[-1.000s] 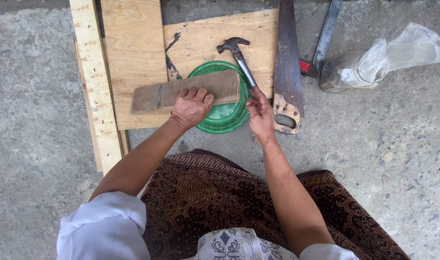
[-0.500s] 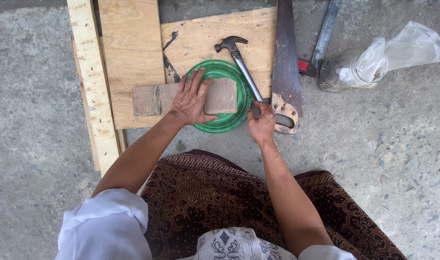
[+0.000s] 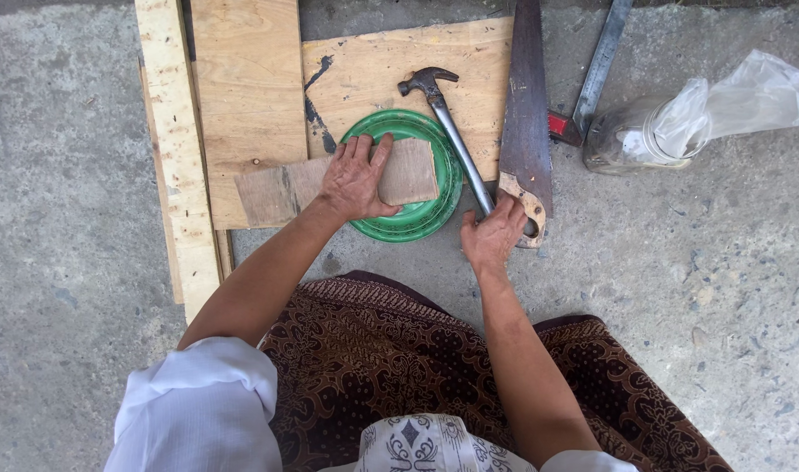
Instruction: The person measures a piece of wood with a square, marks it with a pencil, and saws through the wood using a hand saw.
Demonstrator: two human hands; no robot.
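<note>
Left hand (image 3: 356,179) pressed flat, fingers spread, on small rectangular brown wood offcut (image 3: 281,188) bridging round green plastic plate (image 3: 434,214) and pale plywood boards (image 3: 242,96) on concrete floor. Right hand (image 3: 491,236) closing around steel-shafted claw hammer (image 3: 456,144) beside rusty handsaw (image 3: 526,114). Risk: offcut rocking on plate rim; knuckles grazing saw.

Bright, even daylight, soft and diffuse. Only faint shadows under the forearms and along the plank (image 3: 174,149) edges. Mild glare on the plastic bag (image 3: 749,92). Sharp throughout, slight wide-angle stretch near corners.
</note>
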